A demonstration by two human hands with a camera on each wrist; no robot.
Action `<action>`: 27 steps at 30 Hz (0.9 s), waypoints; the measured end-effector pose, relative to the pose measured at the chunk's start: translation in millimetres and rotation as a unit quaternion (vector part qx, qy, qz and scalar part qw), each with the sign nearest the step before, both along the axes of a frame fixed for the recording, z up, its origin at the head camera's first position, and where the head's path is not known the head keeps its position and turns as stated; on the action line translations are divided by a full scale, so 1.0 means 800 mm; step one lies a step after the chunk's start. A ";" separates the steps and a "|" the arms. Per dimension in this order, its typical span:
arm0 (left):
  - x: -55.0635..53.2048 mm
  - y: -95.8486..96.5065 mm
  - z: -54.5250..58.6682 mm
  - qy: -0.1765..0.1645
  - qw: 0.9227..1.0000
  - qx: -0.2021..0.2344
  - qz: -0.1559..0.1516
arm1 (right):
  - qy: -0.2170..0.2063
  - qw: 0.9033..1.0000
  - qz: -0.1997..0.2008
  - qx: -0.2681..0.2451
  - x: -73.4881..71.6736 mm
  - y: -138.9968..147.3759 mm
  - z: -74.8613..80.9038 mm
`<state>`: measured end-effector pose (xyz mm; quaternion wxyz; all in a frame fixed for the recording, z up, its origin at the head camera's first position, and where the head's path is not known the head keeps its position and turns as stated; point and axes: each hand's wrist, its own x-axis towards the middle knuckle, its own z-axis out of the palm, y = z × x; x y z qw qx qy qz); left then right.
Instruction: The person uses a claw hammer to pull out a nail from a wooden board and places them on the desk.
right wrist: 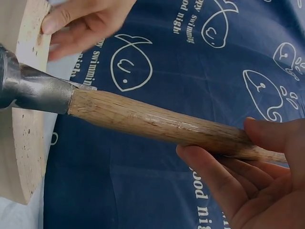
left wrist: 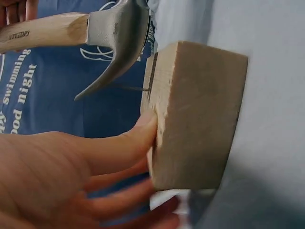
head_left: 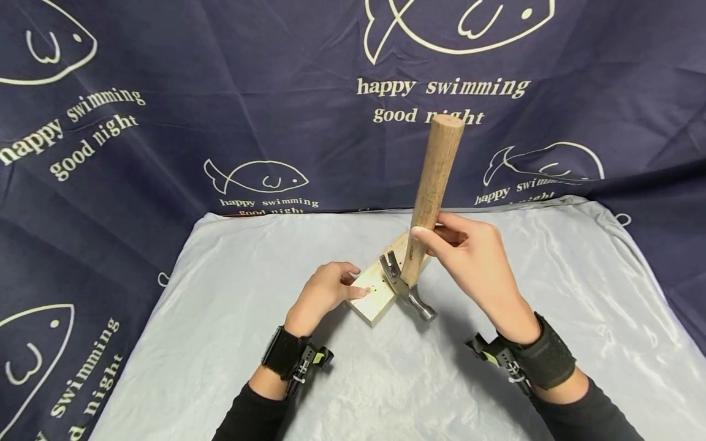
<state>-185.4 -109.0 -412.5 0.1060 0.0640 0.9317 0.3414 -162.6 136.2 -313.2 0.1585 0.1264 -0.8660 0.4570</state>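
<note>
A pale wooden block (head_left: pixel 371 311) with several small holes lies aslant on the cloth-covered table. My left hand (head_left: pixel 321 290) grips its near left end, thumb pressed on the top face and fingers down along the side. With thumb and fingers my right hand (head_left: pixel 478 260) holds the wooden handle of a claw hammer (head_left: pixel 437 171) near the head, the handle pointing up. The steel hammer head (left wrist: pixel 125 33) is over the block, its claw turned toward the left hand. A thin nail (left wrist: pixel 129 88) sticks out of the block's top face, close by the claw tip.
A light, shiny cloth (head_left: pixel 220 318) covers the table. Behind and to the sides hangs a dark blue curtain (head_left: pixel 331 110) printed with white fish and lettering. Each wrist wears a black strap (head_left: pixel 543 355) with a small camera.
</note>
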 end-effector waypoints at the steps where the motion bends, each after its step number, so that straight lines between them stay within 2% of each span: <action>1: -0.001 0.002 -0.001 0.035 0.999 0.009 -0.002 | 0.001 1.000 0.002 -0.001 0.000 0.000 0.000; 3: -0.003 0.006 -0.002 0.111 0.993 0.035 -0.008 | 0.002 1.000 0.004 -0.002 0.001 0.000 0.001; 5: -0.006 0.012 -0.004 0.184 0.980 0.065 -0.026 | 0.004 1.000 0.004 -0.004 0.002 0.000 0.001; 6: -0.007 0.015 -0.004 0.206 0.974 0.078 -0.042 | 0.005 1.000 0.004 -0.004 0.002 0.000 0.001; 7: -0.008 0.017 -0.005 0.214 0.970 0.098 -0.056 | 0.007 1.000 0.003 -0.004 0.002 0.000 0.002; 9: -0.009 0.022 -0.005 0.199 0.968 0.129 -0.082 | 0.008 1.000 0.004 -0.007 0.002 0.000 0.002; 10: -0.010 0.024 -0.006 0.183 0.969 0.138 -0.089 | 0.008 1.000 0.006 -0.009 0.002 -0.001 0.002; 13: -0.008 0.029 -0.008 0.130 0.976 0.154 -0.084 | 0.005 1.000 0.010 -0.016 0.001 -0.002 0.002; 15: -0.006 0.029 -0.008 0.109 0.978 0.161 -0.071 | 0.003 1.000 0.012 -0.020 0.002 -0.003 0.002; 22: -0.002 0.027 -0.009 0.035 0.968 0.237 -0.069 | 0.008 1.000 0.014 -0.023 0.004 -0.003 0.003; 23: -0.001 0.027 -0.007 0.024 0.968 0.240 -0.069 | 0.009 1.000 0.015 -0.022 0.004 -0.003 0.003; 27: 0.003 0.026 -0.005 0.015 0.970 0.233 -0.074 | 0.001 1.000 0.017 -0.022 0.005 -0.001 0.003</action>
